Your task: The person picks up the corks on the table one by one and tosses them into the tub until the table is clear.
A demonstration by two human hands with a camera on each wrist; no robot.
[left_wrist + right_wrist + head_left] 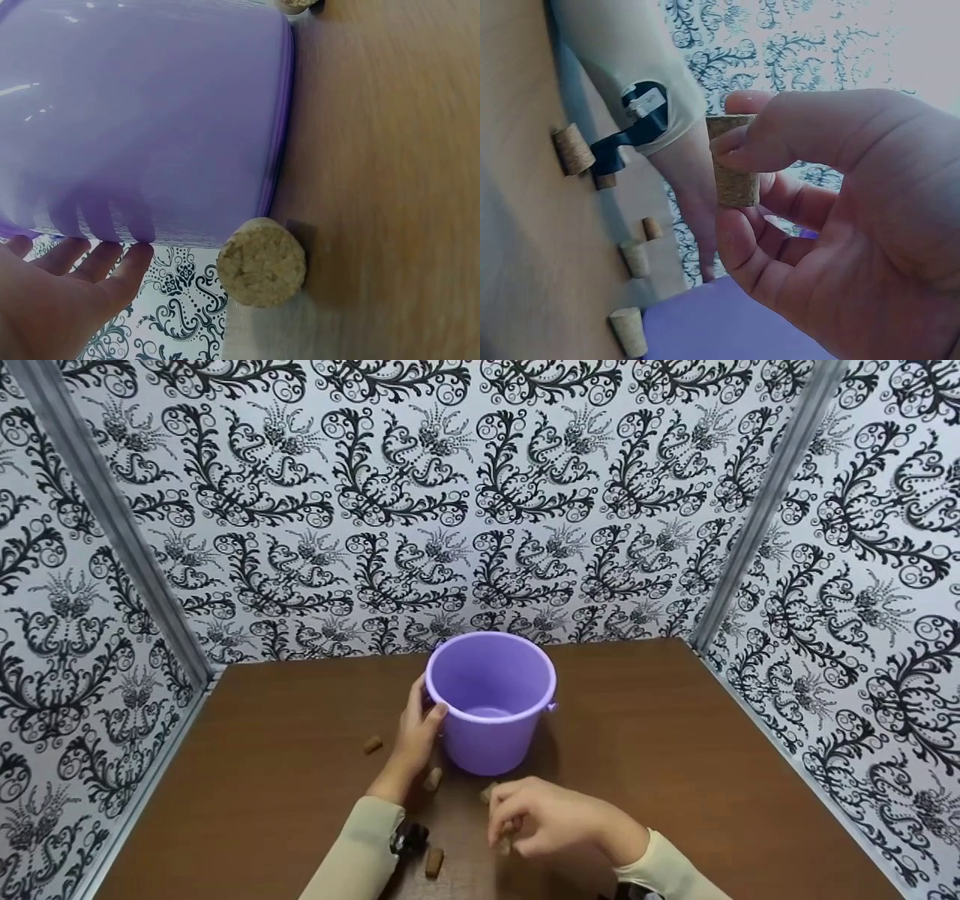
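Observation:
A purple bucket (491, 746) stands upright with its open top facing up; its inside shows no cork. My left hand (416, 735) holds the bucket's left side, thumb at the rim and fingers along the outer wall. In the left wrist view the fingertips (139, 255) meet that wall. Below the bucket's front, my right hand (555, 817) pinches a tapered cork (735, 161) between thumb and fingers. One loose cork (433, 778) lies near the left wrist, and another cork (487, 793) sits just beyond the right hand's fingers, partly hidden by them.
On the brown table (675, 750) a cork (373, 744) lies left of the left hand, and one more cork (435, 862) is close to the near edge beside the left sleeve (356, 847). Patterned walls (405, 510) enclose the table at the back and sides.

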